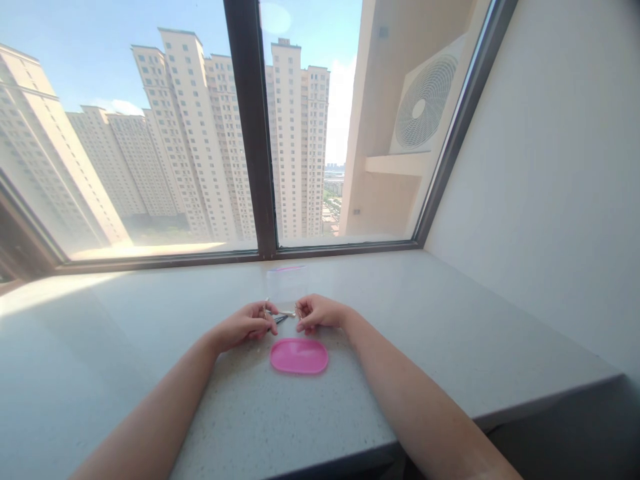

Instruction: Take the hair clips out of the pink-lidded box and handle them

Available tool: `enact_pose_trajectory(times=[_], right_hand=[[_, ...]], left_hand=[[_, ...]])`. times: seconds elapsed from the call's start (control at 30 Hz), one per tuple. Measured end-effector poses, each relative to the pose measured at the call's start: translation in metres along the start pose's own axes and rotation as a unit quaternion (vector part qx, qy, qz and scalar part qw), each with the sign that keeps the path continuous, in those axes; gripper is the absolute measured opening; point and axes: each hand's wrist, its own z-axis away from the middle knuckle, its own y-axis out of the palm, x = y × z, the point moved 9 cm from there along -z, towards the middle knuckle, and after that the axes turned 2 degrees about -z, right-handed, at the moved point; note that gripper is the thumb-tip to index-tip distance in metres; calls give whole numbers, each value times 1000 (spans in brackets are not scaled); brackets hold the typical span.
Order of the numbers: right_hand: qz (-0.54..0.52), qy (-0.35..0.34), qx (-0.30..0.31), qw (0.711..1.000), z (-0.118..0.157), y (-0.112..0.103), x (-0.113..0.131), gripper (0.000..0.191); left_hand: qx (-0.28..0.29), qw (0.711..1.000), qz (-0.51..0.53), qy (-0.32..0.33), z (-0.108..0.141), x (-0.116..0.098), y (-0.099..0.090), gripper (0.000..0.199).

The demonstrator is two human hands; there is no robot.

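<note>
My left hand (249,324) is over the sill with its fingers curled, a small thin shiny piece at the fingertips that I cannot make out. Facing it, my right hand (319,313) pinches another small, thin, gold-looking piece, also too small to name. Between the two hands lie several slim silver and dark pieces (283,317), partly hidden by the left fingers. Just in front of them, on the near side, a pink oval tray (299,357) rests flat. Beyond the hands is a see-through plastic bag (287,285) with a pink-violet strip along its far edge.
The pale speckled windowsill (430,347) carries everything and drops off at its near edge. A dark window frame (260,167) stands at the back, with tall buildings outside. On the right, a white wall (545,187) bounds the sill.
</note>
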Motion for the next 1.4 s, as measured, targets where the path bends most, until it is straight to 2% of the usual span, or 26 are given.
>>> enact_pose_trajectory(times=[0.3,0.7,0.83,0.93,1.13,1.4], right_hand=[[7,-13,2,1000,0,1,3,44],[39,-18,-7,999,0,0,4,41],[43,-16,-25,999,0,-3,4,37],[33,-24,-30,999,1,-4,4,34],[32,-3,-23,999,1,-5,-2,35],[-27,26,-18,999,1,-2,-6,40]], left_hand=[[4,999,40,-12,1,1,1,35],[19,996,84,-26,3,0,3,69],[32,996,86,-21,3,3,2,75],[45,995,89,-21,3,4,3,70],[58,994,92,-1,4,0,5,35],[41,997,64,9,2,1,2,34]])
